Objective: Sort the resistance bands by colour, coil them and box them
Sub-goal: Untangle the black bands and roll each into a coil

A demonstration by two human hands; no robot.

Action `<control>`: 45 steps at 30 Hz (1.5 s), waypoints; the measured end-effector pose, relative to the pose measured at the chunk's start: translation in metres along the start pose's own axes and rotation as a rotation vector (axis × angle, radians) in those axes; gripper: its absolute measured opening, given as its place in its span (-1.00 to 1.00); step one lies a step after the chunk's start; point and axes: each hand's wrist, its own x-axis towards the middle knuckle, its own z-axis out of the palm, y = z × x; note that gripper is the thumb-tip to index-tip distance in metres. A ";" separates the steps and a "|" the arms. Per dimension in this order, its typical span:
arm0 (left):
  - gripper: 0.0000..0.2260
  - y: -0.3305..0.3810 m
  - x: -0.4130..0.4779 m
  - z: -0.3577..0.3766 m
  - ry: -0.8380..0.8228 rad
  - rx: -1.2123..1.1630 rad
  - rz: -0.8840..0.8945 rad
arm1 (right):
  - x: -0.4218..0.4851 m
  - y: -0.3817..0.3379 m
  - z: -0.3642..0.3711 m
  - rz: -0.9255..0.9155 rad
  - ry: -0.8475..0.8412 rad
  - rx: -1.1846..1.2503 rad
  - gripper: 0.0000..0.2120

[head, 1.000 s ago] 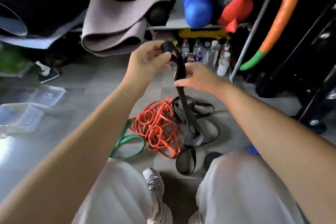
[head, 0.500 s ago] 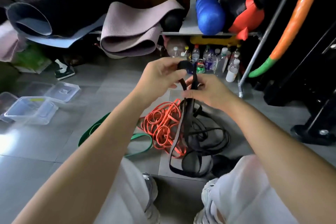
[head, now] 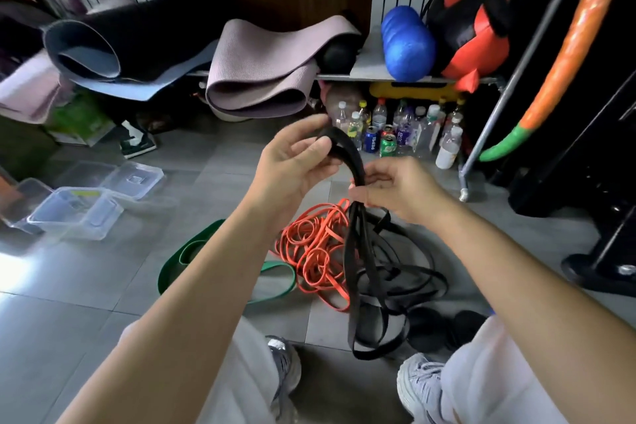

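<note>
Left hand is raised, thumb and curled fingers pinching the top end of a flat black rubber resistance band. The band arches over to the right hand, whose fingers are curled round the bunched strands just below the arch. Below the right hand the black strands hang down, and the lower loops lie slack on the grey tiled floor, between the knees. A tangled pile of thin orange rubber bands sits on the floor just left of the hanging black strands, touching them. A wide green rubber band lies flat beside the orange pile, partly hidden under the left forearm. Clear plastic boxes sit well apart at far left, with loose clear lids behind them. Can't tell if there's anything in the boxes. Rolled mats, a blue foam roller and bottles are at the back.
</note>
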 end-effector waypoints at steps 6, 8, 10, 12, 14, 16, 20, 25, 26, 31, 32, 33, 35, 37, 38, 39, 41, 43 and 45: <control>-0.78 -0.004 -0.005 -0.015 0.005 1.136 0.151 | -0.010 -0.009 -0.010 -0.070 0.157 0.034 -0.76; -0.70 -0.010 -0.010 -0.015 -0.084 1.280 0.129 | -0.014 -0.010 -0.015 -0.078 0.166 -0.002 -0.71; -0.75 -0.015 -0.016 -0.010 -0.114 1.193 0.064 | -0.017 -0.010 -0.019 -0.071 0.122 -0.086 -0.68; -0.68 -0.020 -0.017 -0.008 -0.115 1.150 -0.046 | -0.021 -0.009 -0.017 -0.058 0.066 -0.164 -0.68; -0.75 -0.024 -0.016 -0.008 -0.109 1.125 -0.108 | -0.024 -0.006 -0.011 -0.038 0.058 -0.141 -0.73; -0.76 -0.024 -0.014 -0.008 -0.094 1.035 -0.149 | -0.030 -0.003 -0.003 -0.016 0.072 -0.046 -0.74; -0.58 -0.019 -0.018 -0.004 -0.196 0.859 -0.160 | -0.034 -0.002 0.001 -0.026 0.080 0.063 -0.72; -0.76 -0.024 -0.019 -0.004 -0.193 0.812 -0.133 | -0.031 -0.001 0.000 -0.005 0.050 0.091 -0.75; -0.81 -0.024 -0.019 -0.003 -0.196 0.819 -0.136 | -0.031 -0.001 0.000 0.000 0.062 0.091 -0.76; -0.89 -0.013 -0.014 -0.003 -0.128 0.768 -0.131 | -0.026 0.003 -0.006 -0.006 0.151 0.011 -0.78; -0.89 -0.011 -0.013 -0.003 -0.113 0.753 -0.130 | -0.026 0.004 -0.006 -0.001 0.127 -0.019 -0.80; -0.89 -0.010 -0.012 -0.004 -0.097 0.736 -0.129 | -0.026 0.006 -0.005 0.006 0.100 -0.026 -0.80; -0.93 -0.008 -0.011 -0.005 -0.062 0.664 -0.123 | -0.026 0.008 -0.001 0.010 0.068 0.031 -0.79; -0.94 -0.008 -0.009 -0.007 -0.054 0.540 -0.129 | -0.026 0.008 0.002 -0.012 0.058 0.181 -0.77; -0.94 -0.009 -0.010 -0.006 -0.064 0.476 -0.146 | -0.027 0.007 0.003 -0.025 0.062 0.260 -0.76; -0.92 -0.010 -0.010 -0.006 -0.073 0.409 -0.178 | -0.028 0.006 0.005 -0.033 0.072 0.335 -0.76; -0.87 -0.013 -0.011 -0.004 -0.099 0.282 -0.252 | -0.029 0.004 0.006 -0.009 0.118 0.465 -0.79; -0.89 -0.018 -0.012 -0.002 -0.104 0.294 -0.286 | -0.030 0.004 0.006 -0.004 0.167 0.458 -0.79; -0.88 -0.021 -0.012 -0.004 -0.074 0.627 -0.223 | -0.029 0.006 0.004 -0.056 0.181 0.213 -0.72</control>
